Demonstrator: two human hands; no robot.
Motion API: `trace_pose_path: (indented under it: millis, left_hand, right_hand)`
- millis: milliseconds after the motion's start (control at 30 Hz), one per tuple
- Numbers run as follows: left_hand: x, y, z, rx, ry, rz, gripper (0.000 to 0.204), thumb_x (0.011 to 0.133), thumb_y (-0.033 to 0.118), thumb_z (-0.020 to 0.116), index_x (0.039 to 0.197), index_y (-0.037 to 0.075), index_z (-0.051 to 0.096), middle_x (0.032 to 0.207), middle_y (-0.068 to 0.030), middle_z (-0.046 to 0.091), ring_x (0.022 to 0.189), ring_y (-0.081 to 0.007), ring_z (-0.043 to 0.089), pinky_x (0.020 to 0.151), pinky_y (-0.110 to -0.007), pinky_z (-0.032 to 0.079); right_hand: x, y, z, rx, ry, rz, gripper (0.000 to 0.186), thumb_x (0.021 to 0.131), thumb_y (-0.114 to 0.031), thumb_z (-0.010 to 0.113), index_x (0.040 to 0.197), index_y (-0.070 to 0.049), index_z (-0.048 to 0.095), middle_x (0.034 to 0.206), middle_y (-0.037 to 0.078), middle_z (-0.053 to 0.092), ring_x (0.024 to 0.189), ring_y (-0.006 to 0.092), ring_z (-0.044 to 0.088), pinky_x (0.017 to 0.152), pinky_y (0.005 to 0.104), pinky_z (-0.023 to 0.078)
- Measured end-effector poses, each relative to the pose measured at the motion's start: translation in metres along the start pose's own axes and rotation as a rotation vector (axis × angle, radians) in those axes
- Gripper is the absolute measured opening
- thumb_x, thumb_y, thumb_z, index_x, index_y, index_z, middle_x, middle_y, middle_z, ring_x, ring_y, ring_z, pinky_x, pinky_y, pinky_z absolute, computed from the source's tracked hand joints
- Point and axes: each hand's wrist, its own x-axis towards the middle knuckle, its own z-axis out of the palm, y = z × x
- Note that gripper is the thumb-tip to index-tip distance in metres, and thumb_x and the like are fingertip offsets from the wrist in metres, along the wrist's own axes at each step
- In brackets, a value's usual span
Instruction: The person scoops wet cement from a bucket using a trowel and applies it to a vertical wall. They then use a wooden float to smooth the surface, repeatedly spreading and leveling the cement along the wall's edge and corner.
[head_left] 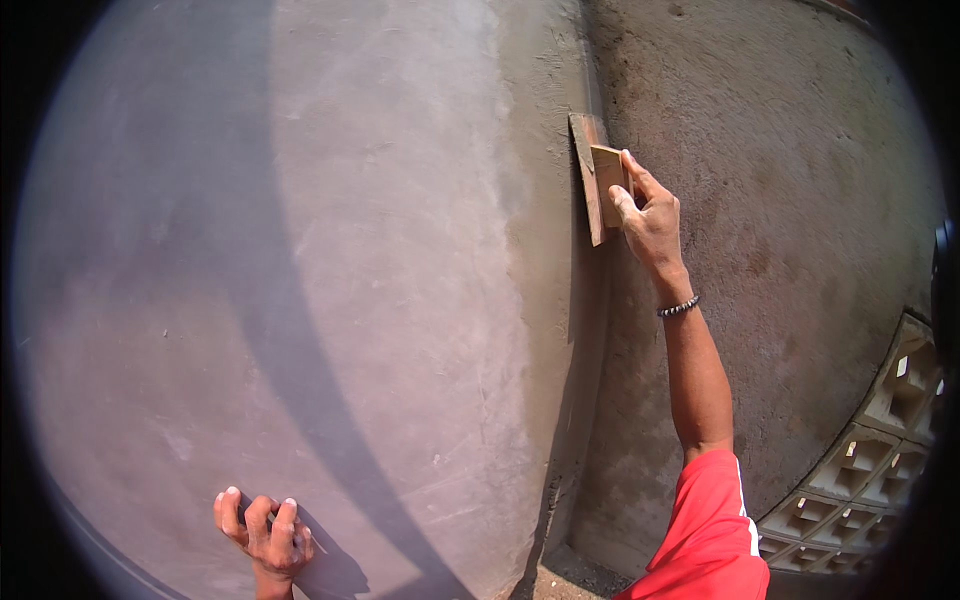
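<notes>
Right hand (650, 215) presses a wooden float (592, 178) against a plastered wall corner (560, 300). Left hand (265, 530) rests fingertips on the smooth wall (300, 250).

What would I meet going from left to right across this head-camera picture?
Left hand braced on the smooth grey plastered wall → wooden plastering float → right hand gripping it → rough brown wall → patterned concrete vent blocks.

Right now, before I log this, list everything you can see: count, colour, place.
Smooth grey plastered wall face: one, grey, left and centre, crossed by a curved shadow.
Rough brown-grey plastered wall face: one, right of the corner.
Wooden plastering float with block handle: one, brown, pressed at the wall corner, upper centre.
Patterned concrete vent blocks: several, pale grey, lower right.
Beaded bracelet: one, dark, right wrist.
Red sleeve: one, right arm.
Left hand: fingertips on smooth wall, bottom.
Right hand: gripping the float's handle.
</notes>
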Motion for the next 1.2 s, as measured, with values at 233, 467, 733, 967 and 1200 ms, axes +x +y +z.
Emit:
trace_pose_path:
  millis: [233, 467, 733, 967, 1200]
  left_hand:
    - [0.003, -0.003, 0.002, 0.008, 0.017, 0.031, 0.028, 0.066, 0.008, 0.056, 0.092, 0.007, 0.063, 0.093, -0.0117, 0.053, 0.12, -0.0429, 0.039, 0.093, -0.062, 0.036]
    - [0.006, -0.003, 0.001, 0.048, 0.027, 0.045, 0.022, 0.069, 0.014, 0.053, 0.088, 0.01, 0.063, 0.088, -0.0092, 0.053, 0.117, -0.0412, 0.041, 0.092, -0.06, 0.037]
    - [0.002, -0.004, 0.001, -0.01, 0.01, 0.034, 0.03, 0.061, 0.012, 0.057, 0.09, 0.008, 0.063, 0.094, -0.011, 0.054, 0.118, -0.0409, 0.04, 0.094, -0.062, 0.036]
    - [-0.002, -0.007, 0.0, 0.024, 0.018, 0.04, 0.03, 0.063, 0.015, 0.056, 0.091, 0.008, 0.063, 0.093, -0.0112, 0.054, 0.118, -0.0408, 0.04, 0.095, -0.062, 0.036]
    - [-0.003, -0.004, 0.007, 0.007, 0.03, 0.043, 0.024, 0.072, 0.014, 0.053, 0.092, 0.006, 0.062, 0.093, -0.0125, 0.053, 0.121, -0.0441, 0.039, 0.095, -0.063, 0.036]
  right_hand:
    - [-0.228, 0.036, -0.026, -0.046, -0.147, 0.282, 0.05, 0.087, -0.007, 0.065, 0.135, -0.001, 0.052, 0.123, 0.02, 0.063, 0.113, 0.0277, 0.063, 0.096, 0.0346, 0.049]
    - [-0.144, -0.004, -0.051, 0.185, 0.108, 0.271, 0.055, 0.093, -0.008, 0.059, 0.144, 0.0, 0.039, 0.136, 0.018, 0.053, 0.125, 0.0254, 0.053, 0.105, 0.0377, 0.044]
    - [0.169, -0.054, -0.032, 0.298, -0.069, -0.162, 0.048, 0.092, -0.002, 0.054, 0.138, -0.014, 0.052, 0.122, 0.015, 0.062, 0.109, 0.0186, 0.061, 0.091, 0.0301, 0.051]
    - [0.21, -0.124, -0.024, 0.889, -0.409, 0.479, 0.038, 0.089, -0.009, 0.064, 0.126, -0.009, 0.059, 0.118, 0.009, 0.062, 0.103, 0.0229, 0.061, 0.087, 0.0303, 0.052]
    - [0.13, -0.023, -0.024, 0.012, -0.492, -0.226, 0.047, 0.089, 0.0, 0.059, 0.132, -0.019, 0.058, 0.126, 0.004, 0.062, 0.111, 0.0212, 0.058, 0.101, 0.0323, 0.048]
